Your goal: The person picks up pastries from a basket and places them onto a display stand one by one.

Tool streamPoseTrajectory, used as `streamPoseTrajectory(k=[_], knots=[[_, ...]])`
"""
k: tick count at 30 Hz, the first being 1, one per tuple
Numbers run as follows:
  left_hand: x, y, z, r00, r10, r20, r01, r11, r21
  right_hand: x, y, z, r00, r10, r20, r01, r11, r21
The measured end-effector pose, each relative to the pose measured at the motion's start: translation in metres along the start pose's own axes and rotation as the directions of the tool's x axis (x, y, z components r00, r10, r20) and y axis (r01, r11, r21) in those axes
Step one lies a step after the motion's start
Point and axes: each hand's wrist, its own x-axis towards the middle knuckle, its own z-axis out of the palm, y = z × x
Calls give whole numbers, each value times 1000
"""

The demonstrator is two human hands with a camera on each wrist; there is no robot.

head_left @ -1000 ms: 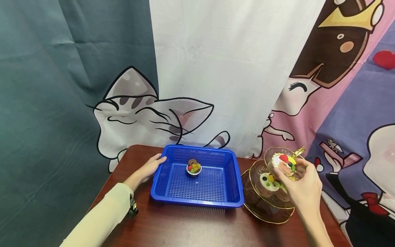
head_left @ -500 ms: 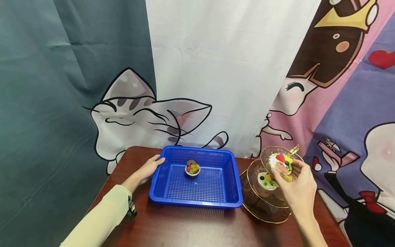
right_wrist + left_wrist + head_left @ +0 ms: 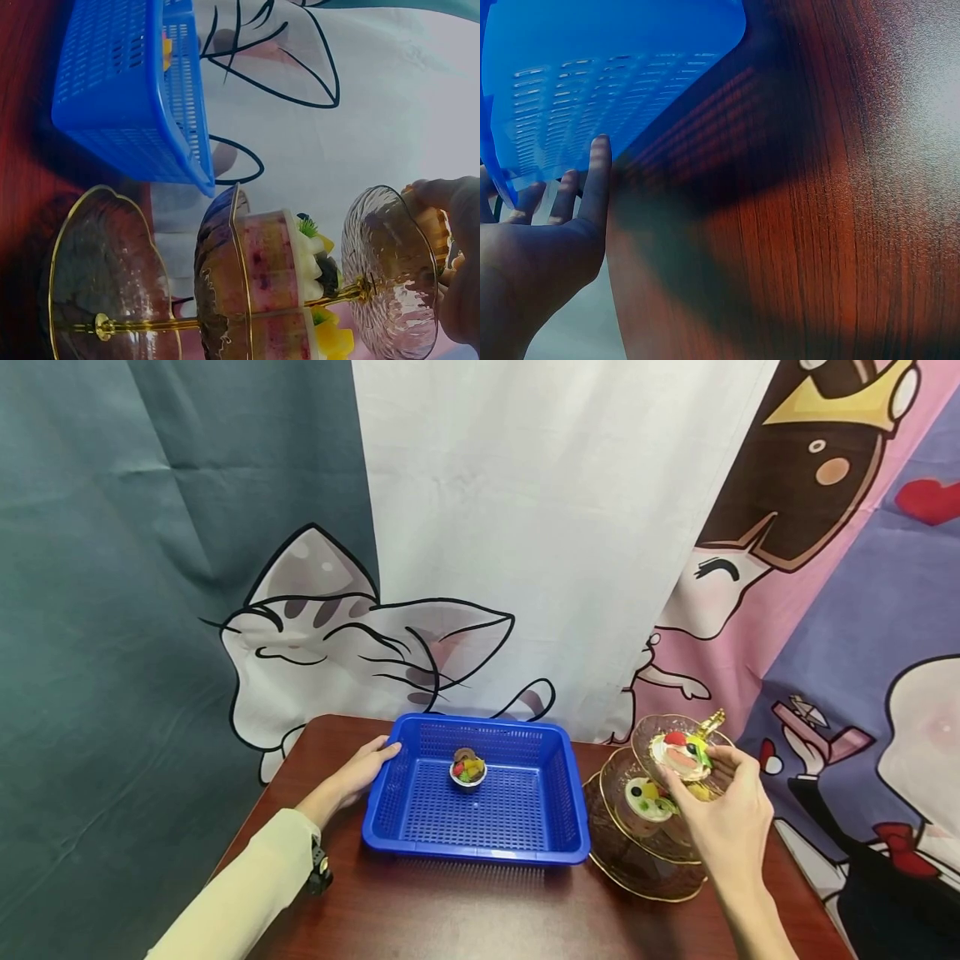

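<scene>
My left hand (image 3: 360, 772) holds the left rim of a blue plastic basket (image 3: 480, 853), thumb over the edge. In the left wrist view its fingers (image 3: 597, 180) lie against the perforated outer wall. A small fruit-topped cup dessert (image 3: 468, 771) sits inside the basket, towards the back. On the right, my right hand (image 3: 727, 810) pinches a fruit tart (image 3: 681, 758) with cream and a red berry, at the top plate (image 3: 375, 292) of a tiered glass stand. In the right wrist view the hand partly hides the tart; whether it touches the plate I cannot tell.
The stand's middle plate (image 3: 217, 277) bears cup desserts (image 3: 270, 262) topped with cream and fruit. Its wide gold-rimmed bottom plate (image 3: 652, 883) is close to the basket's right side. A printed curtain (image 3: 562, 568) hangs behind the dark red wooden table (image 3: 465, 918).
The view shifted slightly at first. The tart has tilted a little in my right hand, its fruit top turning. My left hand stays on the basket rim.
</scene>
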Motion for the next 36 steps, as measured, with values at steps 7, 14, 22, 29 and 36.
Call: streamPoseTrajectory(k=[7, 14, 22, 29, 36], knots=[[0, 0, 0, 1000, -1, -6, 1, 1000, 7, -1, 2, 1, 999, -54, 7, 54, 999, 4], [1, 1, -1, 1000, -3, -10, 3, 1000, 7, 1, 2, 1, 997, -70, 14, 69, 995, 66], [1, 0, 0, 1000, -5, -6, 5, 1000, 1, -1, 1, 2, 999, 47, 4, -48, 998, 45], [2, -1, 0, 1000, -4, -14, 5, 1000, 13, -1, 0, -3, 998, 59, 24, -60, 997, 50], [2, -1, 0, 1000, -4, -12, 5, 1000, 11, -2, -4, -12, 999, -28, 21, 28, 1000, -1]])
